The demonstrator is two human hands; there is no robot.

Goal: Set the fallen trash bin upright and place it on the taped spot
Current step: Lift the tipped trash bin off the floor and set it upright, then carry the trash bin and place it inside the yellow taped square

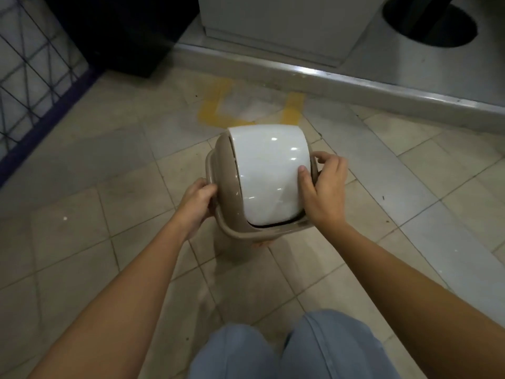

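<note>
Far left: wire rack (30, 77) with a dark blue frame, standing on the tiled floor (87, 165). Left hand (198, 205) closed around the left rim of the trash bin (218, 170), fingers curled onto the tan collar, thumb on top. Bin itself upright, seen from above, tan body with a white swing lid (269, 176) facing up; possibly lifted just off the tiles, though hard to tell from this angle. Bin just in front of the yellow tape marks (211, 112), its far edge overlapping the near strip, most of the marked square still bare beyond it. Right hand (326, 184) clasped on the right rim, thumb pressed flat on the lid's edge, fingers wrapped over the collar. Behind: metal ledge (355, 83) with a white cabinet (284, 26) on it. Bottom: knees in light blue trousers (314, 348).
</note>
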